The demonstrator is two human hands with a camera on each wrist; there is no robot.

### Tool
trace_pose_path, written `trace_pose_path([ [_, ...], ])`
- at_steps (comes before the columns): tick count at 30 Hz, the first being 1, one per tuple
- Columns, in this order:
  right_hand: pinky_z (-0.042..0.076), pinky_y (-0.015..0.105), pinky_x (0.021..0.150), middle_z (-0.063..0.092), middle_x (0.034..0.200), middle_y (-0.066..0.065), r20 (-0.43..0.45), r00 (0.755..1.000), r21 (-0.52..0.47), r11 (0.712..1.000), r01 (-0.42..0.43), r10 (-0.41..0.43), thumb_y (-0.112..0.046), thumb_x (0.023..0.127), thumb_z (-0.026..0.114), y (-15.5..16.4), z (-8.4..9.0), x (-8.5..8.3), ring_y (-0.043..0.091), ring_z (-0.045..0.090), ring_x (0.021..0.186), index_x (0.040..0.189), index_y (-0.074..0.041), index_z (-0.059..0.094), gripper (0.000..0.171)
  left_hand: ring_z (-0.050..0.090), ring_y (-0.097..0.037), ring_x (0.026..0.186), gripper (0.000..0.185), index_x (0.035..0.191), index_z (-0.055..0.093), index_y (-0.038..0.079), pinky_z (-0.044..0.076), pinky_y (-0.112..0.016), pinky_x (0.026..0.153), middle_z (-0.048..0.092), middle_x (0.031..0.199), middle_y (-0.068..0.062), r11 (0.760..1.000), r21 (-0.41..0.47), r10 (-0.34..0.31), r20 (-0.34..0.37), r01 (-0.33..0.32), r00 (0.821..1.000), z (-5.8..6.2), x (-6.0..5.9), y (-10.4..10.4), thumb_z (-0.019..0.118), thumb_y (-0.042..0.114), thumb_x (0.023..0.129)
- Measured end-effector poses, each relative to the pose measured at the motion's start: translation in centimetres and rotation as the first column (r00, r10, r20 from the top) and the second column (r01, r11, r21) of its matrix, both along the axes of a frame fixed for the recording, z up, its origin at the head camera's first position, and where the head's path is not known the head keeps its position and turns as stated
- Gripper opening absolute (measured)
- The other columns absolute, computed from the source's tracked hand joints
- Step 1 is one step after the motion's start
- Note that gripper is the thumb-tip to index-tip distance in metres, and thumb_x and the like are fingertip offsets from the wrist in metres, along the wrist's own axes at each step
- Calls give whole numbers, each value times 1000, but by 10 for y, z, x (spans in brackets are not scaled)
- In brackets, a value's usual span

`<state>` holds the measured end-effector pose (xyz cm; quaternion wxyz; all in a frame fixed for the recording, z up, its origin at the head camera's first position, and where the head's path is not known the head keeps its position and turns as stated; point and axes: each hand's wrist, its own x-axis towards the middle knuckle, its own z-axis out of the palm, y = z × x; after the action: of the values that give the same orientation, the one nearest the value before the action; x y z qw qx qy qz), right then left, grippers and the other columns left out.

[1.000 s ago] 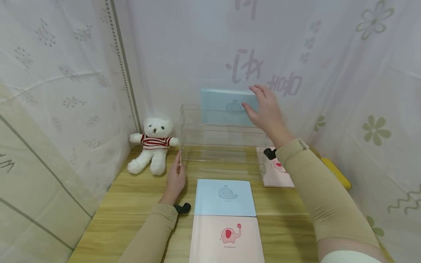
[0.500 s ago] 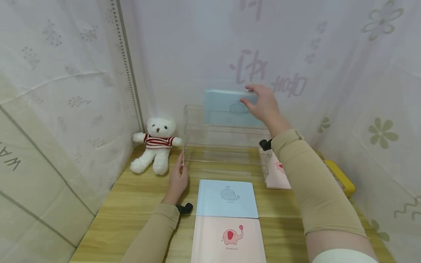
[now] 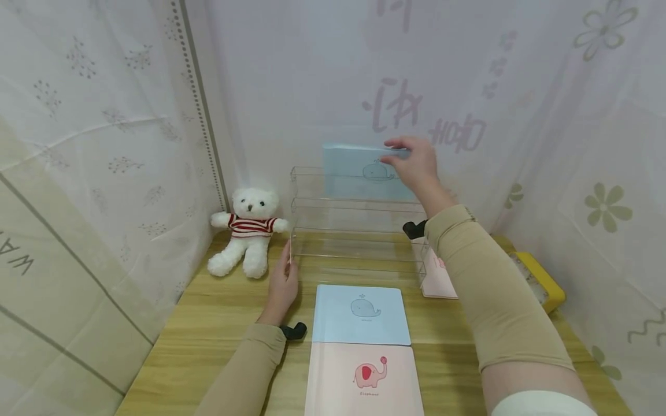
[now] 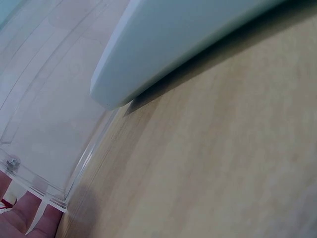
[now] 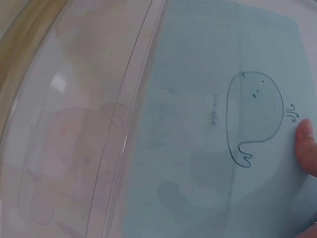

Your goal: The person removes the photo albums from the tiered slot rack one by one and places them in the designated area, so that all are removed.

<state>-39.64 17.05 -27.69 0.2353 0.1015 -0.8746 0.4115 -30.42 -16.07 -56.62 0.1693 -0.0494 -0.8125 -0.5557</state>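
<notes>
A light blue notebook [image 3: 346, 170] with a whale drawing stands in the top tier of a clear acrylic rack [image 3: 359, 248]. My right hand [image 3: 416, 164] pinches its upper right edge, the thumb in front and the fingers over the top. In the right wrist view, the thumb [image 5: 307, 144] lies on the cover near the whale. My left hand [image 3: 283, 289] holds the lower left side of the rack; its fingers [image 4: 25, 210] show through the clear side panel in the left wrist view. The thumb is hard to make out.
Another blue whale notebook [image 3: 359, 329] and a pink elephant notebook [image 3: 338, 384] lie in front of the rack. A white teddy bear [image 3: 250, 254] sits left. A pink item [image 3: 439, 283] and a yellow-edged object [image 3: 548, 289] are at right, partly behind the right arm.
My right hand's spread fingers have drawn together onto the blue notebook's upper edge. The notebook stays in the top tier. My left hand keeps its place at the rack, and the view shifts slightly.
</notes>
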Motion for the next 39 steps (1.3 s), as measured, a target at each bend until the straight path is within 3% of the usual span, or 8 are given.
trace_pose_path([
  [5,47,46,126,78,135,10,-95,995,-55,998,39,-44,-23,98,87,0,2,9,29,62,141,130,-12,82,34,45,-42,159,65,176,32,29,44,-63,127,39,178,-13,1000,11,7,-3,-7,1000,-1,-1,1,48,11,116],
  [12,52,32,116,82,123,15,-322,938,-208,976,61,-127,-18,89,94,17,15,26,28,69,126,119,-7,86,32,45,-41,159,64,176,32,32,45,-63,127,39,179,-10,1000,12,2,-7,-2,1000,-3,-2,0,48,13,117],
  [19,52,18,108,84,117,6,-419,892,-275,960,55,-171,-12,83,98,45,23,59,4,69,116,113,-6,87,32,43,-42,160,64,177,29,27,44,-64,127,35,180,-10,1000,11,-5,-19,5,1000,-5,-4,0,46,13,117],
  [23,48,14,102,78,103,-21,-408,897,-258,964,68,-173,-10,85,96,63,17,80,-11,60,107,112,-7,88,29,46,-42,158,63,176,29,32,45,-65,125,37,180,-10,1000,10,2,-7,-2,1000,-6,-3,-1,46,18,118],
  [27,42,13,96,64,96,-38,-360,924,-165,983,77,-133,-8,86,95,83,3,98,-13,55,102,113,-4,87,28,47,-43,158,63,176,29,35,45,-65,125,36,180,-10,1000,16,5,5,-5,1000,-6,-1,-1,46,19,118],
  [29,40,14,94,69,98,-31,-310,944,-102,991,84,-112,-8,87,94,94,-7,108,-12,54,101,114,-4,87,28,46,-43,158,63,177,28,31,45,-65,125,35,181,-10,1000,11,4,3,-4,1000,-7,-1,-1,46,18,118],
  [35,37,18,90,82,117,12,-116,991,101,992,76,-64,-13,93,90,135,-43,130,-12,49,104,121,-7,85,29,43,-40,161,63,177,28,26,43,-62,128,35,181,-9,1000,4,-2,-17,2,1000,-7,-2,-1,46,15,117],
  [39,42,8,87,84,115,3,-22,999,170,985,31,-27,-13,94,89,159,-63,137,-21,52,102,122,-9,85,29,43,-40,161,65,177,29,27,44,-62,128,37,180,-11,1000,5,-3,-29,4,1000,-6,-5,-2,47,13,116],
])
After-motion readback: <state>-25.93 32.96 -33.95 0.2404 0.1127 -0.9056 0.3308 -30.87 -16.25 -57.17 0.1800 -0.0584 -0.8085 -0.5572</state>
